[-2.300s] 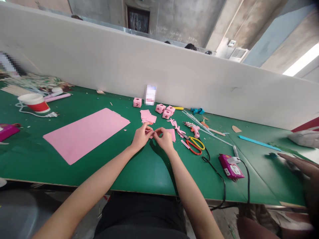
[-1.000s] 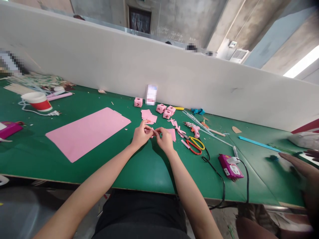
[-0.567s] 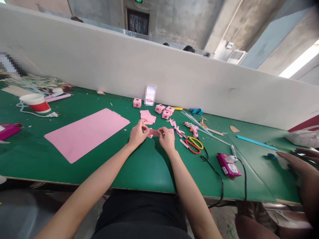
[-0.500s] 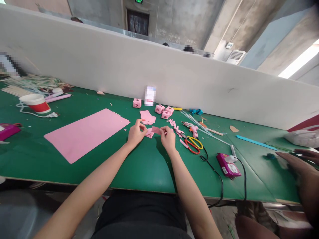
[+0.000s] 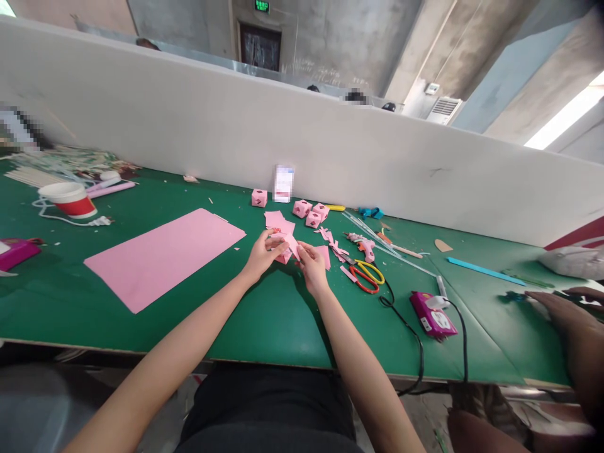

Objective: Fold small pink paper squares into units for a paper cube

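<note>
a small folded piece of pink paper (image 5: 287, 246) is held between both hands just above the green table top (image 5: 264, 314), near the middle of the table. the left hand (image 5: 261, 255) is closed on the piece's left side, thumb and fingertips pinched on it, and the right hand (image 5: 310, 264) is pinched on its right edge. whether the piece touches the table cannot be told.

a short stack of pink paper squares (image 5: 278, 221) lies just behind the hands, and a pink square sheet (image 5: 323, 255) lies just beside the right hand. a large pink rectangular sheet (image 5: 165, 255) is spread flat well to the left. 4 small pink paper cubes are seen further back: 1 pink cube (image 5: 259, 197) stands alone close to the white partition wall (image 5: 330, 151), and 3 pink cubes (image 5: 311, 212) are grouped to its right.

to the right of the hands, pink paper offcuts (image 5: 336, 245) are scattered, and a pair of scissors with yellow and red handles (image 5: 367, 275) lies beside them. a pink glue gun (image 5: 363, 244) lies just behind the scissors, and a pink power strip (image 5: 433, 314) with a black cord (image 5: 415, 352) lies near the front edge. a long light-blue strip (image 5: 486, 271) lies further right.

at the far left a red and white paper cup (image 5: 70, 199) stands upright. at the right edge another person's hand (image 5: 561, 311) rests on the table.
</note>
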A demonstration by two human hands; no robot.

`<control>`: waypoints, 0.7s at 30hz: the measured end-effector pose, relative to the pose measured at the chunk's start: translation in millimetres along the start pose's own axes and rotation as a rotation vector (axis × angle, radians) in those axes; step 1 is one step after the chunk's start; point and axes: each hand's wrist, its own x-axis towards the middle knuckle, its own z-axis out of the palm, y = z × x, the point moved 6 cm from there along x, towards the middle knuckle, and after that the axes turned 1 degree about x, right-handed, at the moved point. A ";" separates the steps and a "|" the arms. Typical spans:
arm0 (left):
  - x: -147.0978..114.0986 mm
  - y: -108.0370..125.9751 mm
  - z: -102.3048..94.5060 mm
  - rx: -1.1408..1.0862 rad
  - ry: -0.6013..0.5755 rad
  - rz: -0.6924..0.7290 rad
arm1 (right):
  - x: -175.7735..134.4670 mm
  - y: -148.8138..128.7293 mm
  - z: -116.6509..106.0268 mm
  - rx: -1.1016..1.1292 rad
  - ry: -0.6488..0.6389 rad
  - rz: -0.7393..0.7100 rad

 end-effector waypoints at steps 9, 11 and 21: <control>-1.0 1.6 0.0 -0.045 0.010 -0.007 | -7.2 -4.7 14.1 -0.150 -0.119 -0.012; -0.5 1.4 -0.7 -0.048 0.020 -0.017 | -9.2 -7.0 16.5 -0.199 -0.138 -0.023; 1.0 -1.4 -2.8 -0.030 0.025 -0.022 | -8.7 -6.5 15.1 -0.143 -0.127 0.050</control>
